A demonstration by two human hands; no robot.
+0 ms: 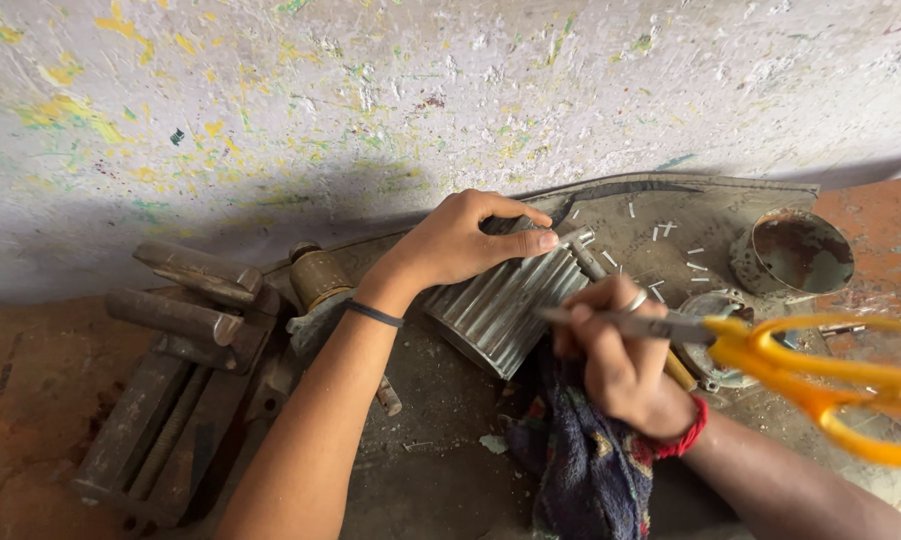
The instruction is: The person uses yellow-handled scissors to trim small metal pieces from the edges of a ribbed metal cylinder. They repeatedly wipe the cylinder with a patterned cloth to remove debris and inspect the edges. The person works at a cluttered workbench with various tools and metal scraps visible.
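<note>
My left hand (pixel 465 240) grips the far end of a ribbed grey metal cylinder (pixel 505 310) that lies tilted on a dirty mat. My right hand (pixel 615 355) holds a pair of scissors (pixel 770 365) with orange handles by the blades. The closed blade tips point left at the cylinder's ribs. A dark patterned cloth (pixel 580 460) lies under my right hand. A ring sits on one right finger, and a red thread band circles that wrist.
A heavy rusty vise (pixel 185 330) stands at the left. A brass-coloured cylinder (pixel 318 275) lies beside it. A round metal tin (pixel 795 255) sits at the back right. Several small white pins (pixel 660 232) are scattered on the grey mat. A paint-flecked wall rises behind.
</note>
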